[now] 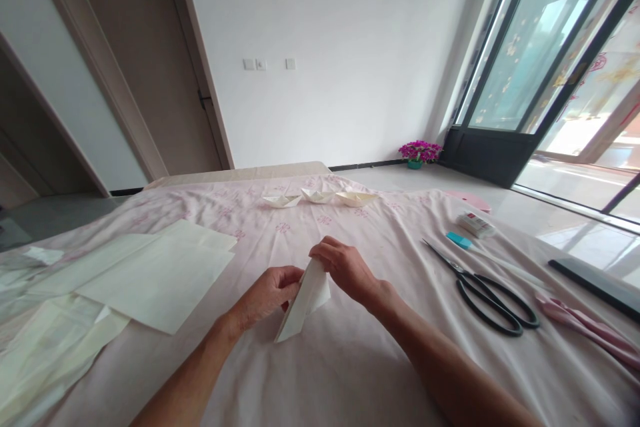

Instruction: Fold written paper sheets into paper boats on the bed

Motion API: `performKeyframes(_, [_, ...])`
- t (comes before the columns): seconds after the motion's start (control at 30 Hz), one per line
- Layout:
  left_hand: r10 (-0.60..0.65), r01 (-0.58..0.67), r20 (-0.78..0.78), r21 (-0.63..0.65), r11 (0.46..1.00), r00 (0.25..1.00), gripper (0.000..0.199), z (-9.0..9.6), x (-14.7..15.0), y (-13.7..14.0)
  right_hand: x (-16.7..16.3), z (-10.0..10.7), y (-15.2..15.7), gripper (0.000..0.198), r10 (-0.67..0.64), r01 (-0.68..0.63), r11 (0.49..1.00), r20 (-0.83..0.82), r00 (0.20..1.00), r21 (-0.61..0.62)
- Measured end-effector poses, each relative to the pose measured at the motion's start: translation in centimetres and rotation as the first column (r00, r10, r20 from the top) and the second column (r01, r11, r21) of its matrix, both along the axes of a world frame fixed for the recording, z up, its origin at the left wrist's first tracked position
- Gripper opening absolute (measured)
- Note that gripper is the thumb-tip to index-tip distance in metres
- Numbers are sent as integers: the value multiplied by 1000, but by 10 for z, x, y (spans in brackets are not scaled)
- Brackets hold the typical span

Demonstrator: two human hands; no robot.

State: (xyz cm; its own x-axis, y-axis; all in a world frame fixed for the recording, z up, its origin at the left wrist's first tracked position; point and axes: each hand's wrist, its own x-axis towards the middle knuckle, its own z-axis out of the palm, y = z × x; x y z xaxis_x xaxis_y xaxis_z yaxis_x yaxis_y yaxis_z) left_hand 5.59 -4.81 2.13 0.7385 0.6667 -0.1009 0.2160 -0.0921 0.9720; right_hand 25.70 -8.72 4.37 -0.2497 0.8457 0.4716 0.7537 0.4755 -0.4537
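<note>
A folded sheet of white paper (306,303) is held up between my two hands over the middle of the cloth. My left hand (270,293) pinches its left edge, and part of the fingers is hidden behind the paper. At the top corner, my right hand (345,267) closes its fingers on the same paper. The paper stands tilted, with a flap on its right side. Beyond my hands, several folded paper boats sit in a row: a left boat (283,201), a middle boat (317,196) and a yellowish right boat (356,199).
On the left lie flat paper sheets (170,280) and a crumpled plastic wrapper (60,347). Black-handled scissors (465,273), a blue-sleeved eraser (459,240), a white packet (475,223), a pink ribbon (585,323) and a dark flat bar (597,287) lie right on the pink cloth (380,373).
</note>
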Motion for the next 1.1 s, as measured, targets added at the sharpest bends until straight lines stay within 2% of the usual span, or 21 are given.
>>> performKeyframes(0.1, [124,-110,-78,164,980,989,28,-10,9,-3,-6,-2,-1,33,-57,56,998,-45,997,-8])
performKeyframes(0.17, [283,-239,-107,311,920,953,24,-16,15,-5,-12,-4,-4,49,-157,152,987,-134,978,-44])
performKeyframes(0.23, [452,-363,-100,459,811,886,23,-18,18,-6,-19,-6,-8,68,-231,209,970,-206,951,-125])
performKeyframes(0.3, [578,-443,-45,594,671,815,22,-17,18,-6,-27,-9,-12,80,-243,198,958,-216,946,-210])
performKeyframes(0.37, [617,-477,40,674,564,786,22,-15,17,-6,-35,-14,-14,85,-226,171,953,-212,951,-249])
performKeyframes(0.43, [589,-482,115,707,518,800,22,-15,16,-5,-41,-19,-12,85,-226,169,955,-230,946,-242])
performKeyframes(0.53, [537,-469,169,735,490,827,32,-19,17,-3,-43,-28,-3,77,-275,216,949,-264,924,-231])
performKeyframes(0.63, [527,-459,171,746,483,832,38,-23,20,-1,-39,-30,8,60,-338,265,923,-257,905,-281])
performKeyframes(0.7, [549,-471,155,727,500,821,40,-24,21,2,-37,-29,14,45,-343,276,919,-225,912,-282])
performKeyframes(0.77, [599,-495,102,679,542,795,39,-22,21,6,-39,-27,18,34,-317,266,931,-190,929,-251])
performKeyframes(0.9, [671,-515,-47,602,610,740,32,-20,16,13,-48,-25,24,30,-272,234,950,-179,946,-206])
performKeyframes(1.0, [661,-494,-58,617,613,748,27,-20,13,18,-52,-28,30,29,-288,254,946,-164,943,-202])
performKeyframes(1.1, [622,-486,8,632,603,783,36,-24,9,23,-50,-36,38,31,-286,251,944,-150,947,-216])
